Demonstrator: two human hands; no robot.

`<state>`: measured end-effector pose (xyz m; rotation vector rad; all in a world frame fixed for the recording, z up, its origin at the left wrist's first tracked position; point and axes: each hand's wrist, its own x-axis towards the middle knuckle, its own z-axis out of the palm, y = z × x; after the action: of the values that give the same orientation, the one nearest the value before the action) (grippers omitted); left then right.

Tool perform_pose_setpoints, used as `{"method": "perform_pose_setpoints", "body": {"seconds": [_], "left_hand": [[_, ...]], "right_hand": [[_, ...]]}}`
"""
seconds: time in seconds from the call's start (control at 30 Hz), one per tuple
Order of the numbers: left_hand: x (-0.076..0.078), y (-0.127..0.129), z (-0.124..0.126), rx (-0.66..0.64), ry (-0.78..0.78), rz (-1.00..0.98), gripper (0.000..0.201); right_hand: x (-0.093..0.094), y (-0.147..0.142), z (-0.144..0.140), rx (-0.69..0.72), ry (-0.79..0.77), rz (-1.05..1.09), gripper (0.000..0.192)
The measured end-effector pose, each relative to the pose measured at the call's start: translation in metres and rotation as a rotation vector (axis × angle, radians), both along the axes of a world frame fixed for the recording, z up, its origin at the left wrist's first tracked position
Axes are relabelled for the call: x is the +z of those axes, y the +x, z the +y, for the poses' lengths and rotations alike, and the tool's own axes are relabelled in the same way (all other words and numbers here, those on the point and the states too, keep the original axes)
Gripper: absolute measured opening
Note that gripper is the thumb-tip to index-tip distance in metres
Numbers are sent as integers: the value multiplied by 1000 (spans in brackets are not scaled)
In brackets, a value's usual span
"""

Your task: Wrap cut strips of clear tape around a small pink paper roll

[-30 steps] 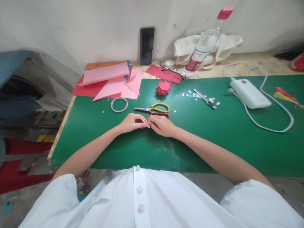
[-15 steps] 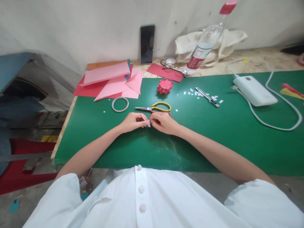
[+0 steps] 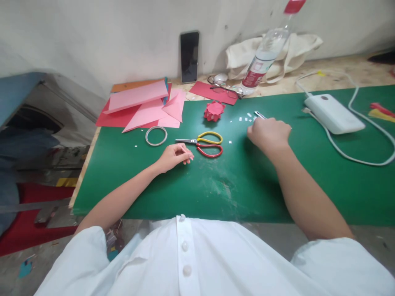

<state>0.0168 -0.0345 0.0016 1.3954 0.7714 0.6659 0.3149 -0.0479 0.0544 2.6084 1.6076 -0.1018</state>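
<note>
The left hand's grip pinches a small pink paper piece low on the worktop, steadying it; the right hand curls over the tweezers, its grip hidden.

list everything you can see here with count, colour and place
green mat: 1, green, covers the tabletop
paper sheets: a stack, pink, red and orange, far left of mat
tape ring: 1, white, near the sheets
scissors: 1, yellow and red handles, mat centre
folded paper flower: 1, red, behind scissors
paper bits: several, white, by right hand
metal tool: 1, silver, at right hand
power bank: 1, white with cable, right
phone: 1, black, against wall
bottle: 1, clear, red cap
glasses: 1, by bottle
cloth bag: 1, cream
left hand: holds small pink piece
right hand: fist over metal tool
</note>
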Motion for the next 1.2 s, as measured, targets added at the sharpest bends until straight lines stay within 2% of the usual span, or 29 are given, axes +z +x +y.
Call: {"method": "perform_pose_setpoints", "body": {"seconds": [0.07, 0.13, 0.17, 0.2, 0.27, 0.33, 0.4, 0.53, 0.67, 0.8, 1.0, 1.2], "left_hand": [[0, 0, 0, 2, -2, 0, 47], [0, 1, 0, -1, -1, -1, 46], [0, 1, 0, 0, 0, -1, 47], [0, 1, 0, 2, 1, 0, 47], [0, 2, 0, 7, 4, 5, 47], [0, 2, 0, 9, 7, 4, 46], [0, 2, -1, 8, 9, -7, 45], [1, 2, -2, 26, 31, -34, 46], [1, 3, -1, 59, 33, -16, 47], [-1, 5, -1, 109, 36, -21, 49], [-3, 10, -7, 192, 45, -38, 47], [-2, 12, -7, 207, 13, -56, 46]], "right_hand": [[-9, 3, 4, 21, -81, 5, 18], [-19, 3, 6, 72, -28, 19, 18], [-23, 1, 5, 122, 62, 33, 18], [-26, -3, 2, 203, 202, 52, 19], [-30, -16, -5, 324, 336, 68, 19], [-33, -38, -15, 484, 405, 104, 26], [-39, -64, -26, 757, 464, 201, 31], [-57, -102, -38, 1034, 573, 366, 33], [-68, -108, -35, 1089, 576, 459, 34], [-68, -104, -34, 1066, 644, 518, 31], [-67, -108, -36, 1010, 671, 459, 31], [-66, -109, -36, 1051, 675, 375, 35]]}}
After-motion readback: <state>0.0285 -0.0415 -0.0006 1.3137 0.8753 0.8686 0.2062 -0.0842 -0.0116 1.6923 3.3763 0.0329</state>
